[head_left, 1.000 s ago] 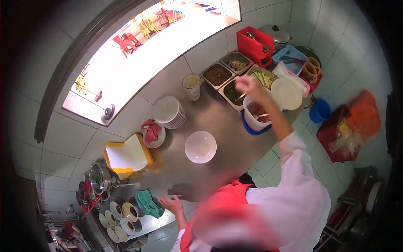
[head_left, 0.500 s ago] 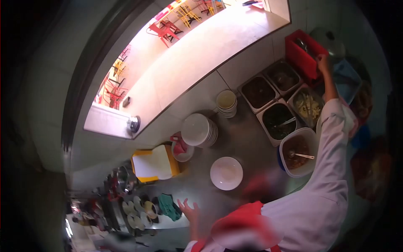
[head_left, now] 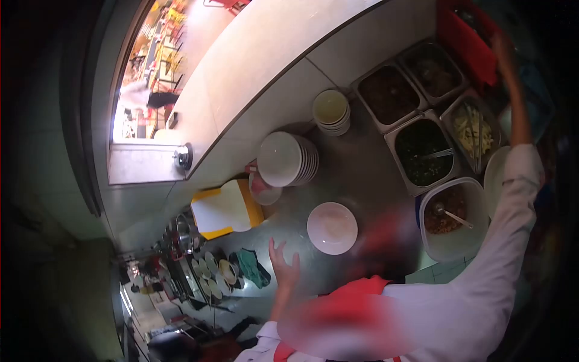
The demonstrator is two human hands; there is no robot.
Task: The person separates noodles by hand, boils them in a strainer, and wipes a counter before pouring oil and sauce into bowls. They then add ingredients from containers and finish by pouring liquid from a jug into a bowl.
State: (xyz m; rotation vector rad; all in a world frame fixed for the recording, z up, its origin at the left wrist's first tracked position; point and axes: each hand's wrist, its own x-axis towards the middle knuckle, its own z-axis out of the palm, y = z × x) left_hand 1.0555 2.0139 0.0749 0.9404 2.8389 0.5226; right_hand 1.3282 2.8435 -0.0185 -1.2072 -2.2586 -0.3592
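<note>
Right fingers (head_left: 498, 43) at red bin (head_left: 465, 49), left fingers (head_left: 272, 251) spread

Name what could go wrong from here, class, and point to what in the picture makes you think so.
The sleeve passes close to the white tub and might catch its spoon. The tub stands near the counter's edge, so a knock could spill it. The tall plate stack might topple if bumped.

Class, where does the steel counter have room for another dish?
Bare steel lies between the round white bowl, stacked white plates and rectangular metal pans. It is crowded around those pans, near the white plastic tub and red plastic bin.
</note>
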